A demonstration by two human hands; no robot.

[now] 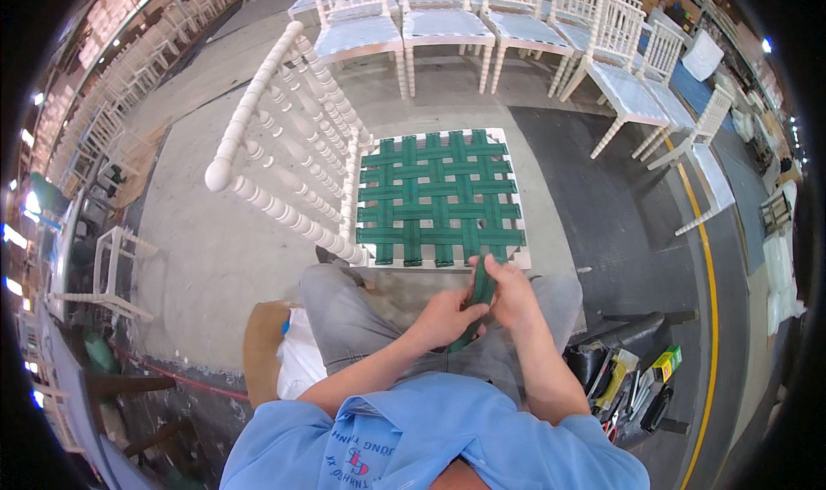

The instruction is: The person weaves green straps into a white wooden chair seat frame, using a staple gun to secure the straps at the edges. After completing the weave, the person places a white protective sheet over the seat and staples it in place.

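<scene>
A white chair (292, 176) with turned, beaded spindles stands before my knees, its back toward the left. Green webbing straps (439, 197) are woven over and under each other across its seat frame. At the seat's near right corner, a loose length of green webbing strap (483, 285) runs down toward my lap. My left hand (451, 316) is closed round the lower part of this strap. My right hand (506, 290) grips it higher up, close to the seat edge. Its lower end hangs between my thighs, partly hidden by my left hand.
Several white chairs with pale seats (447, 27) stand in rows beyond the webbed one. To my right, a black tray of tools (624, 387) holds a small yellow-and-green box (666, 363). A bare white chair frame (107, 275) stands at the left. A yellow floor line (711, 318) runs along the right.
</scene>
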